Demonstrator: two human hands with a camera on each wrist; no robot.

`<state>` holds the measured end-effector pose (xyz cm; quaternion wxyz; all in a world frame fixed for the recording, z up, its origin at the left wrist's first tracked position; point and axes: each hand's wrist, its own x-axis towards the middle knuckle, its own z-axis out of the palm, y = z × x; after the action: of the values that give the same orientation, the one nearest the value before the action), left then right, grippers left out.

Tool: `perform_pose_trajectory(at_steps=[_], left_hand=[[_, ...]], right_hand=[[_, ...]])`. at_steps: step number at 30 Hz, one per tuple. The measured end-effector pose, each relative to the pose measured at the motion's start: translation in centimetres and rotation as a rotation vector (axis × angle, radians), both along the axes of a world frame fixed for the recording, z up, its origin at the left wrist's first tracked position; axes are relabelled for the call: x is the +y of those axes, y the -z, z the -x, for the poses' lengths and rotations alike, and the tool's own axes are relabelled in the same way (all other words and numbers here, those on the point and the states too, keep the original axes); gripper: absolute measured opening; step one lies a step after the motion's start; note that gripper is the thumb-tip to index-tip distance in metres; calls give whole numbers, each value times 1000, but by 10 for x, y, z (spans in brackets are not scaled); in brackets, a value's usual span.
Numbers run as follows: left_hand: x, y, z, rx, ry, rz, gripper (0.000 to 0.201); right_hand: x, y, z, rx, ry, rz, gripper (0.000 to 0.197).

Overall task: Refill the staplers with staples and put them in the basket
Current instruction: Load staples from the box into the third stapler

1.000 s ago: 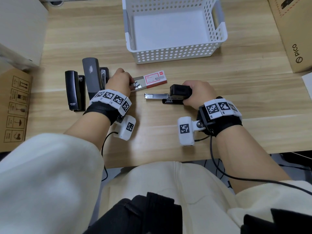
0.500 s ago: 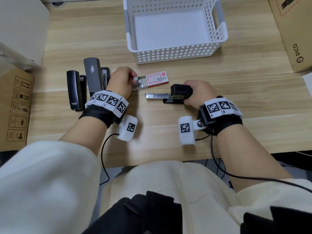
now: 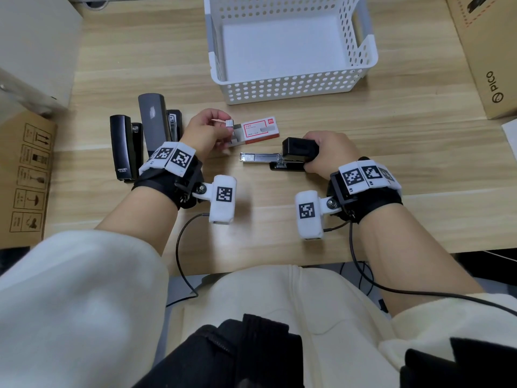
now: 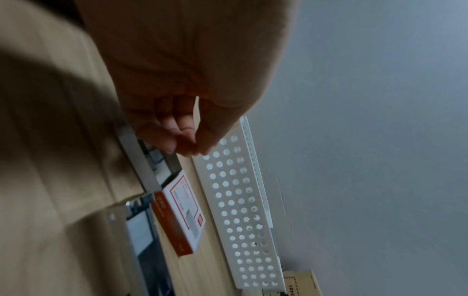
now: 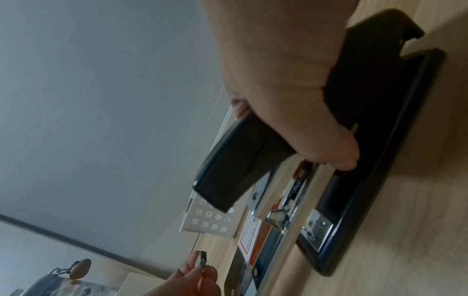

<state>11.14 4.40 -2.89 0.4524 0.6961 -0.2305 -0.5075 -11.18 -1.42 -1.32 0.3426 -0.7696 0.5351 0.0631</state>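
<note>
My left hand (image 3: 205, 133) pinches a short strip of staples (image 3: 229, 123) just above the pulled-out tray of the red and white staple box (image 3: 258, 131); the strip (image 5: 202, 258) also shows in the right wrist view. My right hand (image 3: 326, 155) grips a black stapler (image 3: 296, 154) lying on the desk, its top lifted and its metal staple channel (image 3: 258, 157) pointing left. In the right wrist view the raised black cover (image 5: 243, 160) is held above the base (image 5: 375, 160). A white perforated basket (image 3: 291, 88) stands empty behind.
Three more staplers lie at the left: a black one (image 3: 121, 147), a grey one (image 3: 154, 119) and a dark one (image 3: 174, 124). Cardboard boxes stand at the far left (image 3: 25, 177) and at the right (image 3: 486, 57). The desk edge runs below my wrists.
My left hand has lifted from the staple box tray with a strip of staples pinched in its fingers. My right hand has kept its hold on the open stapler.
</note>
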Motion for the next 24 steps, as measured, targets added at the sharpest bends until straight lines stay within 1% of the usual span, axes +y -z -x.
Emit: perform_pose_trajectory(at_steps=[6,9,18,21,24], left_hand=[[-2,-3,2,-67,57,-79,31],[-2,-3,3,-18,46,-105,32],[-3,-1,0,164,-70,-127,26],[-3,-2,-1,183,-105,-127,30],[-2,-1,0,168,-99,-133,34]], right_hand=[[-1,0,0,-1,0,-1,36],[0,1,0,4,2,10,36],[0,2,0,16,1,13,39],[-1,2,0,18,3,12,38],[-1,2,0,15,5,6,38]])
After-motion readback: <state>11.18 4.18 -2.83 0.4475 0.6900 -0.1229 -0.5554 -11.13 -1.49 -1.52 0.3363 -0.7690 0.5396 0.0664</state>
